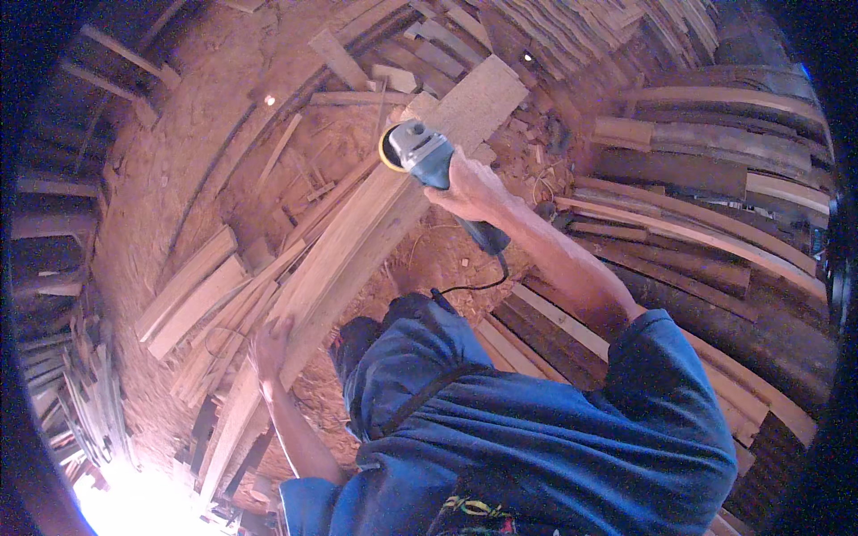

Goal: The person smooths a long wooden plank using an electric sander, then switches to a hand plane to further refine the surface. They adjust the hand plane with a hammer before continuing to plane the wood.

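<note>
My right hand (472, 189) grips the body of a blue and grey angle grinder (427, 154) with a yellow disc at its far end. The disc rests against the upper part of a long wooden plank (357, 241) that runs diagonally from lower left to upper right. The grinder's black cord (474, 286) trails back toward my blue shirt. Lower down, my left hand (268, 350) presses flat on the same plank's near edge, fingers spread, holding it down.
Loose boards (192, 290) lie stacked left of the plank on a sawdust-covered floor (179, 143). Rows of planks (715, 232) are piled on the right and at the back (581, 27). More timber leans at the left edge (85, 393).
</note>
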The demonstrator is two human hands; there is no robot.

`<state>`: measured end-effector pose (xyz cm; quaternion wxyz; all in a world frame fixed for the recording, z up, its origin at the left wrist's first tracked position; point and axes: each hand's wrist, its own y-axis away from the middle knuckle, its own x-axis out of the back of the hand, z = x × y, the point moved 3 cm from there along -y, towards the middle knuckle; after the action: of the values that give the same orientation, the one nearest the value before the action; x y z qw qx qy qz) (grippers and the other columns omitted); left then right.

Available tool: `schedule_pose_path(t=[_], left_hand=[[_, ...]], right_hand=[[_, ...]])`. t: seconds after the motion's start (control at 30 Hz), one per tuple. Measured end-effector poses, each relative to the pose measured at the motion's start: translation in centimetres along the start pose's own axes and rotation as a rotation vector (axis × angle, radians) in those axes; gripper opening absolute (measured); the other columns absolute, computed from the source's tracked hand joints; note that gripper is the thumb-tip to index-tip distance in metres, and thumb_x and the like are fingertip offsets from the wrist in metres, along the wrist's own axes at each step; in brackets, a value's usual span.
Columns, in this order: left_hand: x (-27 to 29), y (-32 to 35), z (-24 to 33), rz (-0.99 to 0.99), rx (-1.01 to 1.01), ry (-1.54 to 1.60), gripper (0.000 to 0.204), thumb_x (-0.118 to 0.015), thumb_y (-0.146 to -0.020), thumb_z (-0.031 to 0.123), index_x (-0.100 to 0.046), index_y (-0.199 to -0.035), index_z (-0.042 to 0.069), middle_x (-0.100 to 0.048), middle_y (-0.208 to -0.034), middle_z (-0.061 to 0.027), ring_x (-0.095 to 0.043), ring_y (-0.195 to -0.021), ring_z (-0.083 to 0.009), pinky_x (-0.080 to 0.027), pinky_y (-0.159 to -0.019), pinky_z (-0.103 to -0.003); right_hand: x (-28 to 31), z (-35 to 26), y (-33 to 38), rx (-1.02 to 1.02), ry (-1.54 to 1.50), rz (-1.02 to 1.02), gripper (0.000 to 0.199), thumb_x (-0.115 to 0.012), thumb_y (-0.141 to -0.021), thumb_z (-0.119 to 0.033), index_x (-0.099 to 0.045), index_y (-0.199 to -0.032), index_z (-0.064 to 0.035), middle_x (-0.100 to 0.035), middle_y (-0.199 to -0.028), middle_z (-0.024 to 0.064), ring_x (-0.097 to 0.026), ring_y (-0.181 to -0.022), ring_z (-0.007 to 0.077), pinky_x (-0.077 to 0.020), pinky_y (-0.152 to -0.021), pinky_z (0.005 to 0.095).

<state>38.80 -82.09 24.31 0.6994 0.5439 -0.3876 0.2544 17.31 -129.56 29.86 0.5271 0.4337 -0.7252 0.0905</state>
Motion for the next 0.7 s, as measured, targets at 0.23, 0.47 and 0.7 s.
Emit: schedule_pose_path(t=[0.23, 0.47, 0.7], left_hand=[[0.8, 0.7, 0.2, 0.003, -0.009, 0.054, 0.076, -0.064, -0.087, 0.072, -0.070, -0.135, 0.014, -0.071, -0.125, -0.0219, -0.067, -0.118, -0.0395, -0.047, -0.107, -0.049], [0.5, 0.5, 0.4, 0.020, -0.035, 0.019, 0.074, -0.064, -0.086, 0.072, -0.072, -0.131, 0.014, -0.070, -0.127, -0.0218, -0.065, -0.121, -0.0395, -0.047, -0.106, -0.048], [0.1, 0.4, 0.2, 0.009, -0.032, 0.056, 0.074, -0.068, -0.087, 0.067, -0.069, -0.134, 0.010, -0.069, -0.130, -0.0209, -0.063, -0.124, -0.0392, -0.046, -0.108, -0.048]], right_hand=[[4.1, 2.8, -2.5, -0.063, 0.008, 0.068, 0.081, -0.077, -0.084, -0.049, -0.048, -0.124, 0.0155, -0.069, -0.109, 0.0352, -0.069, -0.102, 0.0512, -0.0570, -0.087, 0.0555], [5.2, 4.4, -4.0, -0.125, -0.074, 0.102, 0.086, -0.078, -0.084, -0.049, -0.046, -0.130, 0.0152, -0.067, -0.117, 0.0360, -0.066, -0.111, 0.0516, -0.0546, -0.094, 0.0543], [2.2, 0.5, -0.7, -0.045, -0.013, 0.071, 0.079, -0.077, -0.085, -0.048, -0.045, -0.124, 0.0137, -0.069, -0.105, 0.0353, -0.069, -0.100, 0.0527, -0.0568, -0.087, 0.0567]])
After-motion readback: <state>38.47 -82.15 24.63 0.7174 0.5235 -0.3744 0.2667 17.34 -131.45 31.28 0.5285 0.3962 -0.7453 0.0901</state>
